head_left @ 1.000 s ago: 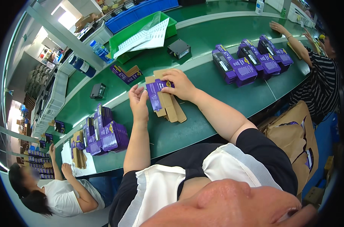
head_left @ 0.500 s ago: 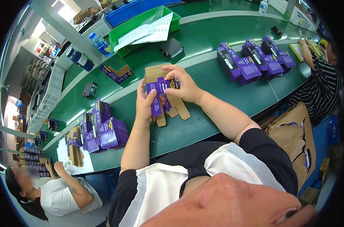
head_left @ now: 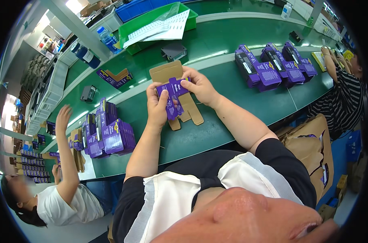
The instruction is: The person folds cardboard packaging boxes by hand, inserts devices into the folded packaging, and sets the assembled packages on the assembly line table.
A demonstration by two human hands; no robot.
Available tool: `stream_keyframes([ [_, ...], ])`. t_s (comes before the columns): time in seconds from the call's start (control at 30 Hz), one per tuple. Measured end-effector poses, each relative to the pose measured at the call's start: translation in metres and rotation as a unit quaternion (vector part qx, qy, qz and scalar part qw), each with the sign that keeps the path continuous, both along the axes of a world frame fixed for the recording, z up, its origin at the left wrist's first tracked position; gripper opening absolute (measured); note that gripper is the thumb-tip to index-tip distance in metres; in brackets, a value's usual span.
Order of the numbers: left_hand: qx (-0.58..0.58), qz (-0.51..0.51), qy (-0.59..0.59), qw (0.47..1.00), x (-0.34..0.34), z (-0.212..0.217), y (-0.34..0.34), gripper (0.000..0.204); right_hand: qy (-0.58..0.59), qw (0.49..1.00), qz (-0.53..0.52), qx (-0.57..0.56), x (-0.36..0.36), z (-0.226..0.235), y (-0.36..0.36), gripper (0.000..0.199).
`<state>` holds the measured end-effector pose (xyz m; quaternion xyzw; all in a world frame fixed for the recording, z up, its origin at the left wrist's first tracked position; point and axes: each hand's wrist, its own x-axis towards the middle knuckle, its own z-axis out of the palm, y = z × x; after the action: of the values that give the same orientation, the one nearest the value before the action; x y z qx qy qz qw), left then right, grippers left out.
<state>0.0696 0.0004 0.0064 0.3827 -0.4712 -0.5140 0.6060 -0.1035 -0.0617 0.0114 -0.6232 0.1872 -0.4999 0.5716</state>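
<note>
Both my hands hold a partly folded cardboard carton, purple and printed outside, bare brown inside, over the green bench in front of me. My left hand is closed on its left side, with the thumb pressed on the purple face. At the upper right, my right hand pinches a purple panel, thumb on top. Brown flaps stick out above and below the hands. Left of these lie stacks of flat purple cartons; another bent purple carton piece rests beyond my left hand.
Purple carton stacks line the bench at right. A black boxy device sits before a green tray holding paper. Bottles stand at far left. One co-worker sits left with an arm raised, another right.
My hands have tilted the carton, and my right thumb has moved onto its upper right panel. The left co-worker has lifted an arm up over the bench.
</note>
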Motion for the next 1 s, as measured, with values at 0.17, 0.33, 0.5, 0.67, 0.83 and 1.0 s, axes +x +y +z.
stream_keyframes([
  [0.17,-0.014,0.037,0.009,0.999,-0.006,0.007,0.002,0.067,-0.054,0.992,0.033,0.106,-0.009,0.006,0.001,0.019],
  [0.33,-0.018,-0.001,-0.035,0.999,-0.007,0.009,0.003,0.08,-0.018,0.984,0.072,0.159,-0.023,-0.006,-0.016,0.02],
  [0.5,-0.031,-0.08,-0.033,0.996,0.0,0.009,0.005,0.085,0.017,0.966,0.108,0.234,-0.034,0.02,-0.014,0.032],
  [0.67,-0.006,-0.108,-0.029,0.994,0.002,0.012,0.006,0.083,0.065,0.97,0.103,0.21,-0.035,0.018,-0.016,0.028],
  [0.83,-0.014,-0.092,-0.084,0.992,0.002,0.01,0.007,0.067,0.12,0.986,0.078,0.086,-0.034,0.023,-0.012,0.026],
  [1.0,-0.005,-0.09,-0.055,0.994,0.007,0.005,0.002,0.047,0.115,0.97,0.155,0.146,-0.037,0.023,-0.013,0.028],
])
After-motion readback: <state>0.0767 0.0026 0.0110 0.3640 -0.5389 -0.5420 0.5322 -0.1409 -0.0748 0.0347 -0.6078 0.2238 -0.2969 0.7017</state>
